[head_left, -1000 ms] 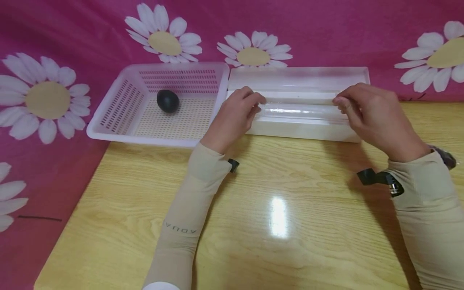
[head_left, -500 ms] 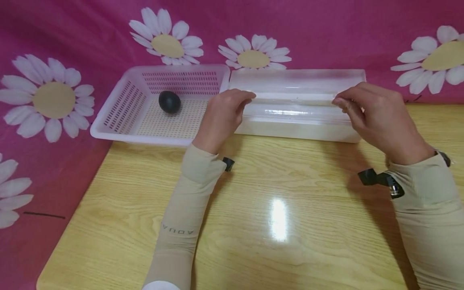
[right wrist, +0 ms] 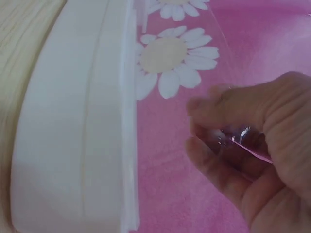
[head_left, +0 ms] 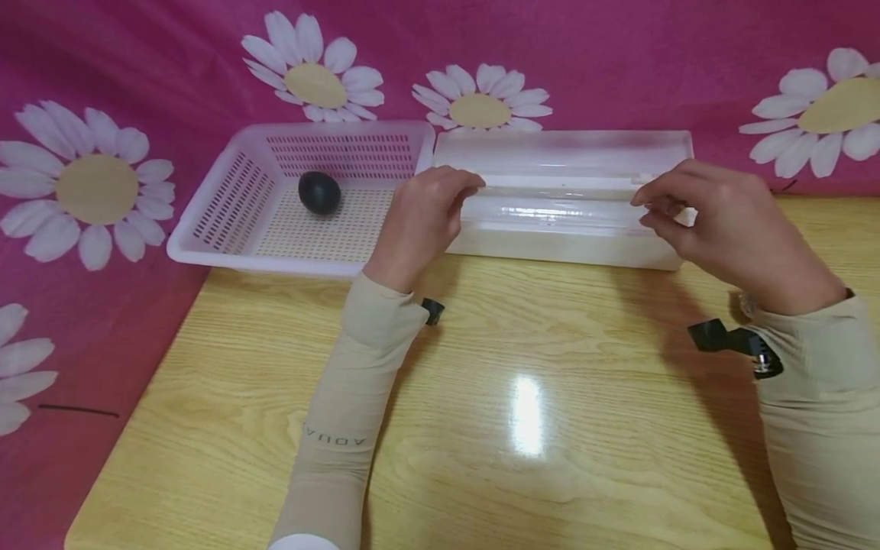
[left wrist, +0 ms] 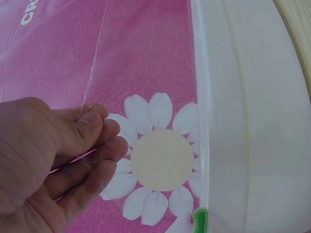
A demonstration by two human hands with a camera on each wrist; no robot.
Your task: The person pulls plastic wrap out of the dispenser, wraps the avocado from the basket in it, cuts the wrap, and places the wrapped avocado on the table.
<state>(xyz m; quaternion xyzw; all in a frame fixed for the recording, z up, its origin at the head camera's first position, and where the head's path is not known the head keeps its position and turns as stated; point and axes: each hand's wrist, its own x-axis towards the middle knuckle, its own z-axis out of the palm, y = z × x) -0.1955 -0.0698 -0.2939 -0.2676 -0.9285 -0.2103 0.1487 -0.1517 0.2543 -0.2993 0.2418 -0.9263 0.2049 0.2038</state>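
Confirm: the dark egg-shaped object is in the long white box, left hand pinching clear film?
Not quite: the dark egg-shaped object is in the perforated basket, not the long white box; head view shows it. Left hand pinching clear film: right.

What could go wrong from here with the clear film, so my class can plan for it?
The film looks bunched inside the right hand, so it might crease or cling to itself. That hand's thumb and forefinger stand apart, so its side could slip while the left hand pinches the other. Neither hand holds down the box, so a hard pull may shift it.
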